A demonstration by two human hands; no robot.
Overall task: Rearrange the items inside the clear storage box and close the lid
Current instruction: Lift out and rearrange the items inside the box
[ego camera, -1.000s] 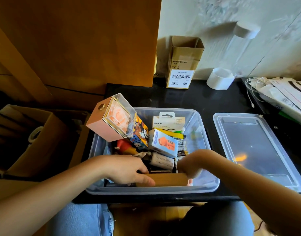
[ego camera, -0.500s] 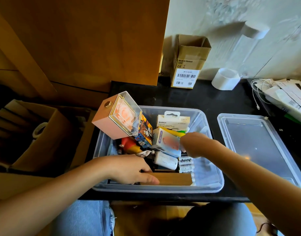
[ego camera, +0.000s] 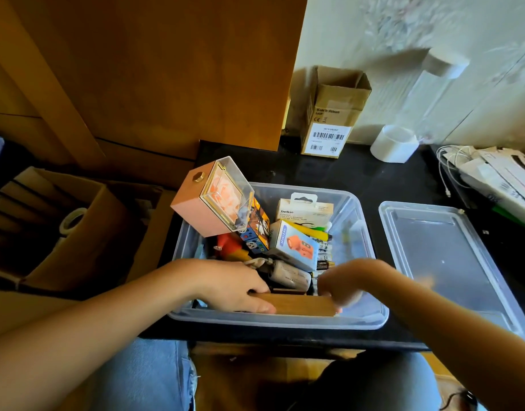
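Note:
The clear storage box [ego camera: 369, 241] stands on a black table, full of small items. A pink box with a clear front [ego camera: 213, 197] leans out over its far left corner. A light-blue carton [ego camera: 295, 246] and a white Belkin pack [ego camera: 304, 210] lie in the middle. Along the near wall lies a flat wooden block [ego camera: 303, 304]. My left hand [ego camera: 234, 287] grips its left end, thumb on top. My right hand [ego camera: 343, 284], blurred, has its fingers curled at the block's right end. The lid [ego camera: 445, 262] lies flat to the right of the box.
A small open cardboard carton [ego camera: 332, 114] and a white tape roll [ego camera: 393, 143] stand at the back of the table. Papers and a white cable [ego camera: 492, 179] sit at the far right. An open cardboard box [ego camera: 62, 232] is on the left below a wooden cabinet.
My right hand went from the block's right end up to the light-blue carton, then came back down to the block's right end. My left hand stayed on the block.

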